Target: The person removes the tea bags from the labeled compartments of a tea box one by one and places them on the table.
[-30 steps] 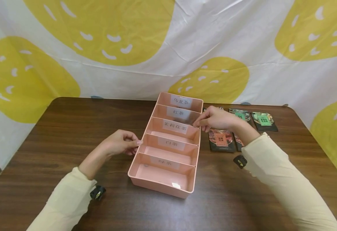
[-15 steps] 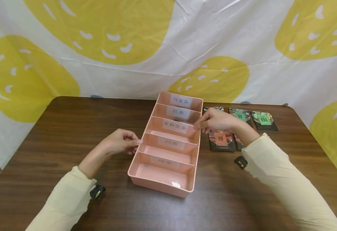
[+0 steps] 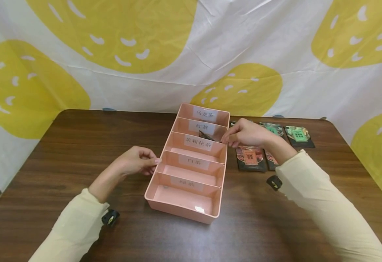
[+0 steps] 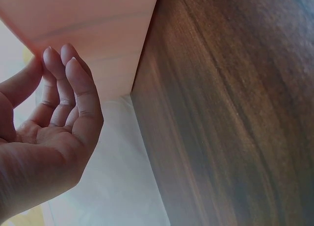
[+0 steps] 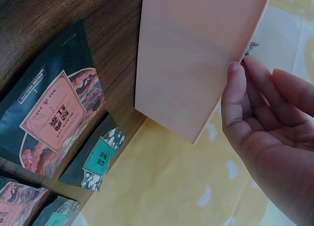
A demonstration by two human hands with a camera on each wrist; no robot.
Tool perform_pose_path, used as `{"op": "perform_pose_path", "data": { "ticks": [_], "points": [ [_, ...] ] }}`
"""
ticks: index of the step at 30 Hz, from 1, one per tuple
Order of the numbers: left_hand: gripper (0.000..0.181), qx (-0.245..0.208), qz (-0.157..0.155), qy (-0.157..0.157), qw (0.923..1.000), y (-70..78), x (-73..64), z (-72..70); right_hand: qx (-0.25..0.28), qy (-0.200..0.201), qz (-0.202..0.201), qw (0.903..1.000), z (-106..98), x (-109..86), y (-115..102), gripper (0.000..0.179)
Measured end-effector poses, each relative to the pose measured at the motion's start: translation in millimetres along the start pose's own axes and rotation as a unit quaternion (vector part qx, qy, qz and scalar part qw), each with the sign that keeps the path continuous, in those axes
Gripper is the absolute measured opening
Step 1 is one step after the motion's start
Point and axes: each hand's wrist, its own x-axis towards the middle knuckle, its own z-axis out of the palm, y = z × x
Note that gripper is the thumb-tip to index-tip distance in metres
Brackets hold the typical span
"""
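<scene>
A pink divided box (image 3: 183,214) stands lengthwise on the table, its compartments labelled with Chinese characters. My left hand (image 3: 138,161) holds its left rim, thumb on the edge and fingers at the outer wall; the left wrist view has the same fingers (image 4: 81,81) against that wall. At the right rim, my right hand (image 3: 243,134) pinches a dark tea sachet (image 3: 207,136), which leans in the second compartment from the back, mostly hidden by a divider. Only a patterned scrap of the sachet (image 5: 252,46) shows past the rim in the right wrist view.
Right of the box lie several dark tea sachets, among them one with a red label (image 3: 251,158) and one with a green label (image 3: 299,136). The brown wooden table (image 3: 79,145) backs onto a white curtain (image 3: 138,87) with yellow shapes.
The sachet at my right fingertips has risen into view above the divider. My right hand has shifted slightly; the left hand and the box have stayed put.
</scene>
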Motion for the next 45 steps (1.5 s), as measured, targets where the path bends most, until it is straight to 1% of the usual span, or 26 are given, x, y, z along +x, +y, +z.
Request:
{"op": "perform_pose_path", "data": {
  "ticks": [7, 14, 21, 30, 34, 40, 45],
  "points": [
    [0.015, -0.001, 0.001, 0.001, 1.0000, -0.5, 0.5, 0.4, 0.021, 0.014, -0.011, 0.9996, -3.1, -3.5, -3.2, 0.022],
    [0.014, 0.000, 0.001, 0.003, 1.0000, -0.5, 0.2, 1.7, 0.019, 0.028, -0.009, 0.9994, -7.0, -7.1, -3.8, 0.022],
    [0.014, -0.003, 0.002, 0.005, 1.0000, -0.6, 0.4, 2.4, 0.041, 0.038, -0.005, 0.9984, -11.9, -11.6, -6.0, 0.023],
    [0.014, 0.001, 0.003, 0.007, 1.0000, -0.4, 0.3, 2.4, 0.013, 0.052, -0.010, 0.9985, -18.6, -15.5, -9.4, 0.025],
    [0.014, -0.002, 0.004, 0.006, 1.0000, -0.5, 0.5, 2.6, 0.012, 0.059, -0.016, 0.9981, -21.5, -17.6, -13.2, 0.025],
    [0.015, -0.001, 0.002, 0.006, 1.0000, -1.5, 1.1, 2.0, 0.024, 0.077, -0.010, 0.9967, -25.4, -20.0, -17.0, 0.024],
    [0.015, 0.000, 0.001, 0.007, 1.0000, -1.8, 1.5, 1.7, 0.017, 0.087, -0.017, 0.9959, -29.4, -20.8, -17.1, 0.024]
  ]
}}
